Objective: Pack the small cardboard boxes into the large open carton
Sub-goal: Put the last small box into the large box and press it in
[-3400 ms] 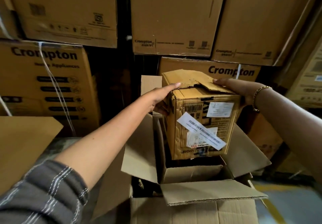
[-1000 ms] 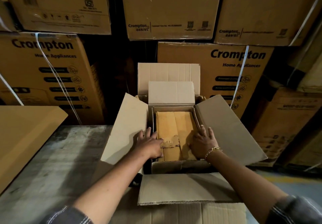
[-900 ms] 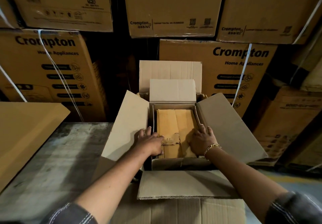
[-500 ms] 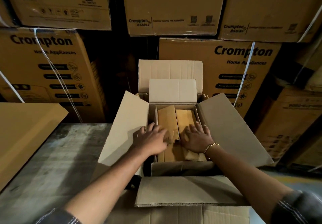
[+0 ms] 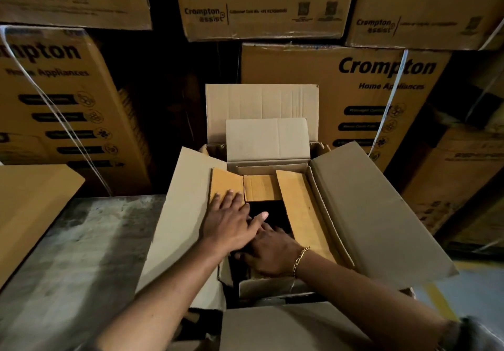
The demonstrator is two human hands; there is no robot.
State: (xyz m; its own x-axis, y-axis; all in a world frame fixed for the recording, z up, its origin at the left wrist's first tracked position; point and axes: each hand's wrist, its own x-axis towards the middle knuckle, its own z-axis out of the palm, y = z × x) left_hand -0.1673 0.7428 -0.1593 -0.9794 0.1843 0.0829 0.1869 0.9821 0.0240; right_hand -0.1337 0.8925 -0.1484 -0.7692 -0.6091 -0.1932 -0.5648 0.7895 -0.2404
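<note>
The large open carton (image 5: 371,214) stands before me with its four flaps spread out. A small cardboard box (image 5: 300,208) sits down inside it. Its yellowish top flaps stand apart around a dark gap in the middle. My left hand (image 5: 231,222) lies flat with straight fingers on the box's left flap. My right hand (image 5: 272,255), with a gold bracelet at the wrist, rests at the near edge of the gap. Its fingers point into the gap, partly hidden under my left hand.
Stacked printed appliance cartons (image 5: 381,97) form a wall right behind the open carton. A grey worn table top (image 5: 76,255) lies to the left, with a flat cardboard sheet (image 5: 32,208) at its left edge. More cartons (image 5: 458,187) stand at the right.
The small box went down into the carton. Half a second ago both hands pressed on its closed top flaps. Now those flaps have parted and my right hand has slid nearer.
</note>
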